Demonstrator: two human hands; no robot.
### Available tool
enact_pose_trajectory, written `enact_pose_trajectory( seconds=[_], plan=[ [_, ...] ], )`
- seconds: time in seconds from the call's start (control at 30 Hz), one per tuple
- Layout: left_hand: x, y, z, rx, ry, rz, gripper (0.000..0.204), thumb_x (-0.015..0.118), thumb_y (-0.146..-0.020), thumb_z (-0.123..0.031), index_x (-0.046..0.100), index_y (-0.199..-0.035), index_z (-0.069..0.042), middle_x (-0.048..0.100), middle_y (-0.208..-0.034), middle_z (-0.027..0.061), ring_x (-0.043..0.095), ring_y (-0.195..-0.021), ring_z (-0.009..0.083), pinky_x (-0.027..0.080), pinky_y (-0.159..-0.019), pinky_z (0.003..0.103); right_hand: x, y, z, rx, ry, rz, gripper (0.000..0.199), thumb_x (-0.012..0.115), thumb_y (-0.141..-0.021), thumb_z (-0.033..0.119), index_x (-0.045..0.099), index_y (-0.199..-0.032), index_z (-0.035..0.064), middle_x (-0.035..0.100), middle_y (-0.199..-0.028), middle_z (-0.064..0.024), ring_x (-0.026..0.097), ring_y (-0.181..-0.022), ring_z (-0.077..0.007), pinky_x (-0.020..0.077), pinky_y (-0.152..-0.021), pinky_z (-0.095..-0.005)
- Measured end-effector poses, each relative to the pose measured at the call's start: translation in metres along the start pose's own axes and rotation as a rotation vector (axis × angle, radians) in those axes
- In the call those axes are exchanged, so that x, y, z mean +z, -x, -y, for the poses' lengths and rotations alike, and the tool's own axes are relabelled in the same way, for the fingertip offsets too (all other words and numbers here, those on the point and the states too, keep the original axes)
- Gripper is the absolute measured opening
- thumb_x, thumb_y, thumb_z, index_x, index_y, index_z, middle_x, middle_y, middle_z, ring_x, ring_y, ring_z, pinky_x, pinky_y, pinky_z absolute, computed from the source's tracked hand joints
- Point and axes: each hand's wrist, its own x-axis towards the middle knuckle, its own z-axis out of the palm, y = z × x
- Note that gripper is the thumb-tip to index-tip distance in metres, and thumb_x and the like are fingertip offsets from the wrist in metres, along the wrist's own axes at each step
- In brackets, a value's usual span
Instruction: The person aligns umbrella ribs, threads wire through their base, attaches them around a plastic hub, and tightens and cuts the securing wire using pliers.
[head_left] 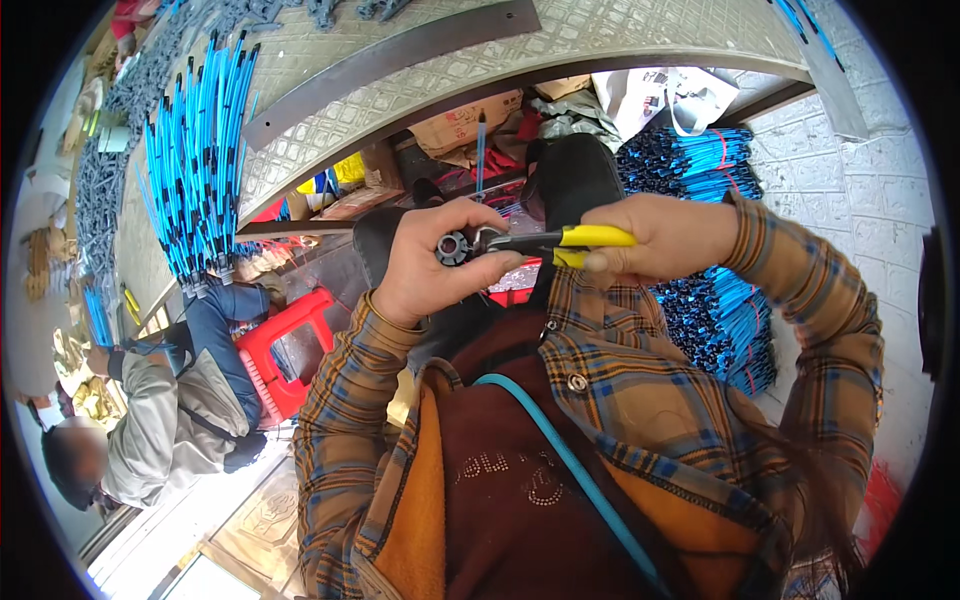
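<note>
In front of my lap, my left hand (435,255) is closed around a small dark round part (453,249) with a notched rim and an open centre. My right hand (665,235) grips pliers (597,236) with yellow handles. Their dark jaws reach left to the fingers of my left hand, right beside the round part; what the tips touch is hidden. Above my left hand a thin blue rod (480,160) with a dark tip sticks up; whether it joins the held part cannot be seen.
A bundle of blue rods with black fittings (205,160) lies on the patterned table (620,30) at left, near a metal strip (390,70). Tied blue bundles (725,300) are stacked at right. A red plastic stool (290,350) and another person (160,430) are at left.
</note>
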Motion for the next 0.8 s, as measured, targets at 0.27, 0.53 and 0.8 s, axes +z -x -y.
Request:
enact_pose_trajectory(
  seconds=[0.27,0.53,0.8],
  plan=[
    [-0.003,-0.007,0.014,-0.045,-0.096,-0.292,0.037,0.076,-0.066,-0.015,0.061,-0.097,-0.002,0.058,-0.077,0.0011,0.050,-0.062,0.0076,0.042,-0.061,0.021,0.000,-0.006,0.026,-0.121,0.528,-0.334,0.029,0.053,-0.087,0.031,0.052,-0.094,0.0026,0.055,-0.069,-0.0133,0.054,-0.061,-0.0319,0.0438,-0.057,-0.0371],
    [-0.020,-0.002,0.014,-0.056,0.245,-0.488,0.082,0.047,-0.080,-0.064,0.031,-0.134,-0.005,0.057,-0.081,0.0096,0.057,-0.059,0.0137,0.046,-0.054,0.023,0.033,-0.074,-0.021,-0.507,0.439,-0.693,0.024,0.057,-0.085,0.025,0.056,-0.097,0.0035,0.055,-0.083,-0.0140,0.055,-0.075,-0.0305,0.0440,-0.065,-0.0368],
    [-0.025,0.011,0.020,0.132,0.597,-0.372,0.070,0.051,-0.086,-0.036,0.018,-0.138,-0.004,0.057,-0.087,0.0173,0.056,-0.062,0.0164,0.047,-0.056,0.026,0.078,-0.148,-0.052,-0.359,0.034,-0.622,0.031,0.059,-0.082,0.031,0.057,-0.096,0.0037,0.055,-0.086,-0.0170,0.055,-0.082,-0.0335,0.0433,-0.073,-0.0404]
  ],
)
